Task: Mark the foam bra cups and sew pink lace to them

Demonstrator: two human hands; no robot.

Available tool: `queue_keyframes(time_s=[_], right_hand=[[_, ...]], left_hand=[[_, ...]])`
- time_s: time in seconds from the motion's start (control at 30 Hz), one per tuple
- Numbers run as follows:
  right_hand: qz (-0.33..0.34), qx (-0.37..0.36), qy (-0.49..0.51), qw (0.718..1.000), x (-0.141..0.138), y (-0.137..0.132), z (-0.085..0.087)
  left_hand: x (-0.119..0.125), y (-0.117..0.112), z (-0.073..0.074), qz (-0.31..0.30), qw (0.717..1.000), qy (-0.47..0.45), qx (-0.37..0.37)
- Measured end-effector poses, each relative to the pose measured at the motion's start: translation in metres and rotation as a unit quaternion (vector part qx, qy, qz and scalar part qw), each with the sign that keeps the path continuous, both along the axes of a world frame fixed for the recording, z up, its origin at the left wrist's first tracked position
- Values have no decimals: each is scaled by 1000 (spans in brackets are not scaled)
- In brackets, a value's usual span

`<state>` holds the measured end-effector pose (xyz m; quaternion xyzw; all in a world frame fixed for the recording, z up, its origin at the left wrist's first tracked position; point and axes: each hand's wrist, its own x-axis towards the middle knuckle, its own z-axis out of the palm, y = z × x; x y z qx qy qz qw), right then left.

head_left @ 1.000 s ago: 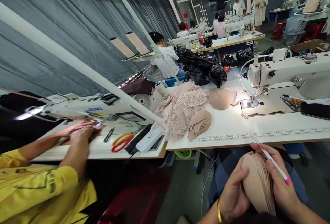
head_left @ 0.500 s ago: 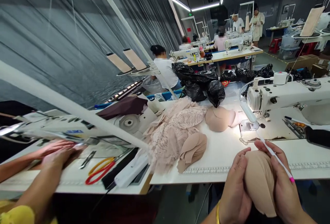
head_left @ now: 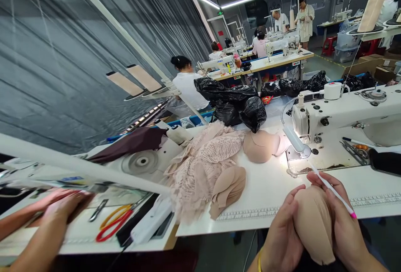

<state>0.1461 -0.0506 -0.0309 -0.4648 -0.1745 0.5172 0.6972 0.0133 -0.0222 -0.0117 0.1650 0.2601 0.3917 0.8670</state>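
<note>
Between my two hands is a stack of beige bra cups (head_left: 313,222), held at the table's front edge. My left hand (head_left: 283,230) wraps the stack's left side, thumb upward. On the other side my right hand (head_left: 347,226) presses against it and also carries a white pen (head_left: 333,190) with a pink end, its tip pointing up and left. Left of my hands lies another fanned stack of beige cups (head_left: 230,186), beside a heap of beige lace fabric (head_left: 203,167). More rounded cups (head_left: 261,146) rest near the sewing machine's lit needle plate.
A white sewing machine (head_left: 344,117) stands on the right, with tweezers (head_left: 355,153) and a black object (head_left: 385,161) on its bed. Black plastic bags (head_left: 232,100) lie behind. At left, a co-worker's hands (head_left: 62,207) work near red-and-yellow-handled scissors (head_left: 114,224).
The view has turned slightly, so the surroundings sit further left. My hands keep the same hold on the cups and the pen. The co-worker's arms have shifted a little.
</note>
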Motion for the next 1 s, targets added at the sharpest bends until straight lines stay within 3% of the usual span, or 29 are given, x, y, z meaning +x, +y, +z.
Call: queue_keyframes(time_s=[0.3,0.53,0.67,0.87,1.0], right_hand=[[78,-20,45,996,-2,-19,-2],[92,-17,81,992,-11,-38,-2],[96,7,22,995,-10,-40,-4],[-14,26,-90,996,23,-27,-4],[28,11,-129,991,38,-24,-1]], left_hand=[[-23,-22,-2,-11,999,-44,-20],[-22,-36,-5,-45,997,-65,5],[-26,-40,-10,-48,997,-54,27],[-49,-36,-27,-28,999,-7,41],[-62,-30,-37,-23,998,3,55]])
